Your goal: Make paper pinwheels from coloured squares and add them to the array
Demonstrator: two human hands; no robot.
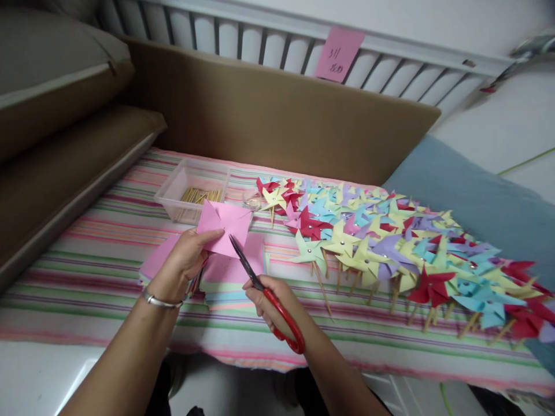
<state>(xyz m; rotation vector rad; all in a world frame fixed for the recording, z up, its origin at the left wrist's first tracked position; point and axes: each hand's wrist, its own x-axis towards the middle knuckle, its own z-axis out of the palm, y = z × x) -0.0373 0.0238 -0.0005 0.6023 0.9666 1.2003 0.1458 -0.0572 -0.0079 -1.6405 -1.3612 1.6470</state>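
Note:
My left hand [184,260] pinches a pink paper square [225,227] by its lower left edge and holds it up above the table. My right hand [271,300] grips red-handled scissors [264,289], whose dark blades point up and left and meet the lower edge of the pink square. Under both hands lie stacks of coloured paper sheets [229,277], pink on top. A silver bracelet sits on my left wrist.
A striped cloth [99,242] covers the table. A clear plastic box [193,193] of wooden sticks stands behind the paper. Several finished paper pinwheels [390,248] spread across the right side. A cardboard sheet [277,115], a cushion and a blue pad border the table.

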